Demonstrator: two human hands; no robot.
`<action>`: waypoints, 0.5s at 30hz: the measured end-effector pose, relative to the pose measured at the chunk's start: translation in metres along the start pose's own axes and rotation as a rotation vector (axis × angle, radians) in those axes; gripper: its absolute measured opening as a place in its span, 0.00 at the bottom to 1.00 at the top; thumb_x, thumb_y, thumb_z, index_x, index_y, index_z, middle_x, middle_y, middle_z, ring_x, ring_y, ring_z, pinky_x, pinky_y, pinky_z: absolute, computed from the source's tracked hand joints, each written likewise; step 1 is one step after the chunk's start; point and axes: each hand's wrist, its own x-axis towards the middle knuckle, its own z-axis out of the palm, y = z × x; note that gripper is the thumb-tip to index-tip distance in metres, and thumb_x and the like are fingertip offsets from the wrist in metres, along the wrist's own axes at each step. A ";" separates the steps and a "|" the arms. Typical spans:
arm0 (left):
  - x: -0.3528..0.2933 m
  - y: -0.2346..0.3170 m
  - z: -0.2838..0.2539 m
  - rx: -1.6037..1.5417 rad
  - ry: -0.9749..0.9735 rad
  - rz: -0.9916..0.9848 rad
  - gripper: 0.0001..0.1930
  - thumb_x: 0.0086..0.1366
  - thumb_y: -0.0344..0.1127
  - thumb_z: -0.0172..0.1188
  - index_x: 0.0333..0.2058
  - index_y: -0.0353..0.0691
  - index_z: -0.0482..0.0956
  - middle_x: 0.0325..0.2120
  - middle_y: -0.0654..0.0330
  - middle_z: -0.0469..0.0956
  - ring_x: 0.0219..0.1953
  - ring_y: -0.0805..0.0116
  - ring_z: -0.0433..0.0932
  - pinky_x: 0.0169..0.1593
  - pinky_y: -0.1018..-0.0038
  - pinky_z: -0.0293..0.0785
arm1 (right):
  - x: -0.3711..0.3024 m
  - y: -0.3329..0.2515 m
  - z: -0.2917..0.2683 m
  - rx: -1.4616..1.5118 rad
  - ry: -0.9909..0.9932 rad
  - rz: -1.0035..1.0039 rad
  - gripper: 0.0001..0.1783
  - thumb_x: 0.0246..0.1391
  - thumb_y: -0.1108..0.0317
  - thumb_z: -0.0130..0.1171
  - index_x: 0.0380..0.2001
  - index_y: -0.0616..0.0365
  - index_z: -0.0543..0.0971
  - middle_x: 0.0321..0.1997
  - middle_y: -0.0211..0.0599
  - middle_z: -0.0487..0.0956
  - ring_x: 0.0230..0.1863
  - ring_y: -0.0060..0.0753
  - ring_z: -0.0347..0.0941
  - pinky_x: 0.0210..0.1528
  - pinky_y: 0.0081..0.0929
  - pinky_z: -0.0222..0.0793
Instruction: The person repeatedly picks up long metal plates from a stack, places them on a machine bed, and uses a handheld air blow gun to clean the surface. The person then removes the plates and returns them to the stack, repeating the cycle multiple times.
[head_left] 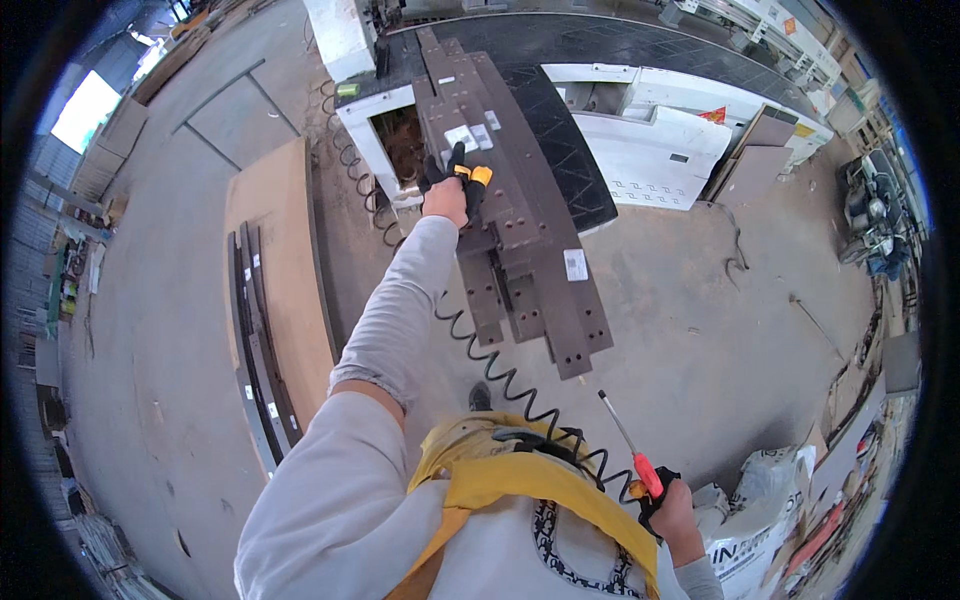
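My left hand, in a black glove with yellow parts, reaches out over a stack of dark brown boards. Its fingers are apart and appear to rest on the boards' top face. Drilled holes and white labels show on the boards, whose near ends jut past the machine table. Low on the right, my right hand, also gloved in black, is closed round a red air blow gun. The thin metal nozzle points up and left, toward the near board ends. A black coiled hose runs past my waist toward this hand.
The boards lie on a black-topped table with white machine housing. On the left, narrow dark strips lie on a large tan panel. White plastic bags sit at lower right. A metal frame stands at far left.
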 end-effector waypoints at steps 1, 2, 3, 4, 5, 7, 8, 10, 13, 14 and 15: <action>0.011 0.010 0.000 0.037 -0.067 -0.067 0.08 0.47 0.28 0.54 0.29 0.36 0.74 0.32 0.47 0.76 0.39 0.49 0.74 0.42 0.60 0.71 | 0.007 0.003 -0.006 0.006 0.010 0.024 0.12 0.33 0.73 0.59 0.28 0.56 0.75 0.25 0.46 0.76 0.31 0.53 0.72 0.32 0.37 0.68; 0.015 0.011 0.009 0.087 -0.088 -0.060 0.09 0.47 0.28 0.54 0.31 0.37 0.74 0.33 0.47 0.76 0.40 0.50 0.74 0.43 0.60 0.71 | 0.013 0.008 -0.011 0.010 0.016 0.045 0.12 0.33 0.73 0.60 0.28 0.56 0.75 0.25 0.46 0.76 0.31 0.53 0.72 0.32 0.38 0.68; 0.018 0.011 0.017 0.133 -0.103 -0.057 0.10 0.47 0.29 0.54 0.32 0.37 0.74 0.34 0.48 0.76 0.41 0.51 0.74 0.44 0.61 0.71 | 0.023 0.016 -0.018 0.008 0.024 0.061 0.12 0.32 0.73 0.60 0.28 0.56 0.75 0.25 0.46 0.75 0.31 0.53 0.72 0.32 0.38 0.68; 0.016 0.026 0.013 0.127 -0.131 -0.074 0.12 0.48 0.30 0.54 0.34 0.38 0.73 0.36 0.48 0.75 0.42 0.51 0.73 0.45 0.61 0.70 | 0.031 0.030 -0.022 0.039 0.021 0.083 0.12 0.32 0.73 0.60 0.27 0.56 0.75 0.24 0.47 0.75 0.30 0.53 0.72 0.31 0.38 0.68; 0.017 0.034 0.015 0.082 -0.092 -0.073 0.13 0.46 0.28 0.55 0.34 0.37 0.73 0.35 0.48 0.75 0.41 0.51 0.73 0.45 0.61 0.70 | 0.043 0.039 -0.033 0.026 0.001 0.079 0.12 0.32 0.73 0.61 0.27 0.56 0.75 0.24 0.46 0.75 0.30 0.53 0.72 0.31 0.38 0.68; 0.020 0.020 0.021 0.138 -0.061 -0.053 0.15 0.44 0.26 0.57 0.35 0.36 0.73 0.35 0.48 0.75 0.41 0.49 0.73 0.45 0.61 0.70 | 0.065 0.055 -0.058 -0.011 -0.058 0.040 0.12 0.32 0.72 0.61 0.26 0.57 0.75 0.24 0.46 0.75 0.30 0.53 0.71 0.31 0.39 0.68; 0.021 0.007 0.026 0.129 -0.058 -0.059 0.17 0.42 0.26 0.58 0.36 0.36 0.72 0.36 0.48 0.75 0.42 0.49 0.72 0.45 0.61 0.70 | 0.077 0.066 -0.073 -0.038 -0.066 -0.007 0.11 0.33 0.71 0.61 0.25 0.57 0.74 0.24 0.46 0.75 0.29 0.53 0.71 0.31 0.39 0.68; 0.029 -0.007 0.034 0.093 -0.040 -0.063 0.21 0.39 0.24 0.60 0.37 0.36 0.72 0.37 0.47 0.74 0.42 0.48 0.72 0.45 0.60 0.70 | 0.107 0.095 -0.098 -0.094 -0.001 -0.076 0.10 0.34 0.70 0.61 0.25 0.56 0.74 0.24 0.46 0.75 0.29 0.53 0.71 0.31 0.40 0.68; 0.024 0.032 0.009 0.269 -0.133 -0.223 0.19 0.43 0.25 0.59 0.39 0.37 0.72 0.39 0.48 0.74 0.43 0.49 0.72 0.45 0.60 0.70 | 0.160 0.136 -0.138 -0.176 0.035 -0.182 0.09 0.37 0.69 0.60 0.25 0.56 0.74 0.24 0.46 0.75 0.29 0.52 0.71 0.30 0.41 0.67; 0.026 0.048 0.004 0.284 -0.143 -0.266 0.18 0.45 0.25 0.57 0.39 0.37 0.72 0.40 0.48 0.73 0.44 0.50 0.72 0.45 0.61 0.70 | 0.181 0.148 -0.150 -0.209 0.031 -0.202 0.09 0.37 0.69 0.60 0.25 0.57 0.73 0.24 0.47 0.74 0.29 0.53 0.71 0.30 0.42 0.66; 0.022 0.054 -0.006 0.307 -0.143 -0.328 0.16 0.47 0.25 0.56 0.39 0.38 0.73 0.41 0.48 0.73 0.44 0.50 0.72 0.45 0.61 0.70 | 0.203 0.157 -0.161 -0.239 0.019 -0.244 0.09 0.37 0.70 0.60 0.25 0.58 0.72 0.24 0.48 0.74 0.29 0.54 0.70 0.29 0.43 0.65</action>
